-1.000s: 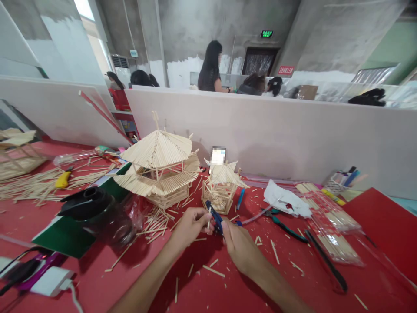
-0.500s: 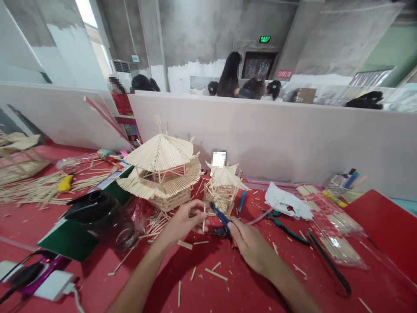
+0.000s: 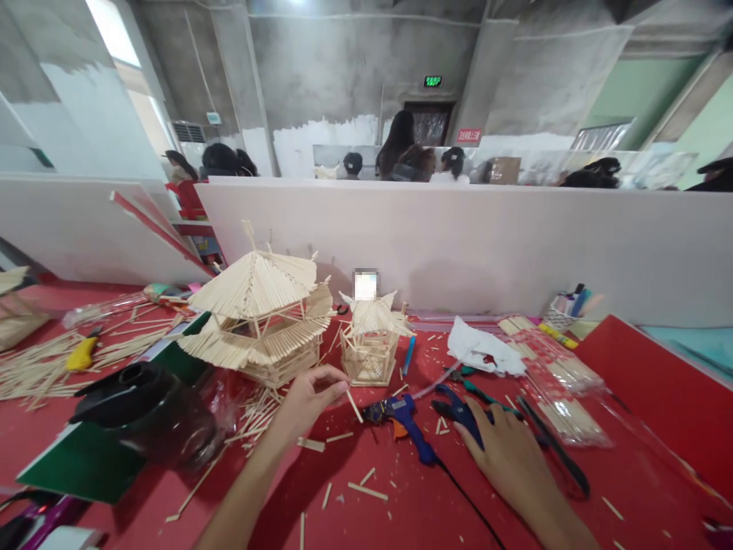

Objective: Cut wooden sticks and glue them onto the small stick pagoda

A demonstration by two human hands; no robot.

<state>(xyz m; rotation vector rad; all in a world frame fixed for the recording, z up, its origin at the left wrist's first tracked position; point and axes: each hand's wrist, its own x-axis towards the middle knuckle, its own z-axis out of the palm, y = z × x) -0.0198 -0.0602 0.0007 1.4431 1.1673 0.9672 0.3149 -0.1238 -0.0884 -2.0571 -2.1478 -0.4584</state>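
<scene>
My left hand [image 3: 314, 397] is closed, pinching a short thin wooden stick [image 3: 356, 407] between thumb and fingertips. The stick slants down beside the nozzle of a blue glue gun [image 3: 404, 418], which lies on the red table; I cannot tell whether they touch. My right hand [image 3: 507, 451] is low over the table at the right, its thumb and fingers around blue-handled pliers [image 3: 455, 408]. Behind my left hand stands a small stick pavilion [image 3: 372, 344]. A larger two-roofed stick pavilion [image 3: 260, 305] is to its left.
A dark-lidded jug [image 3: 154, 412] stands at the left, near loose sticks and a yellow cutter knife [image 3: 83, 352]. Green-handled pliers [image 3: 492, 400], a black bar-like tool [image 3: 558, 451], crumpled tissue [image 3: 481, 347] and bagged sticks [image 3: 573, 405] lie right. A white partition [image 3: 458, 244] runs behind.
My right hand has moved the blue-handled pliers away from the left hand, rightward and down to the table. The glue gun is now uncovered. My left hand still holds the stick; the view shifted right.
</scene>
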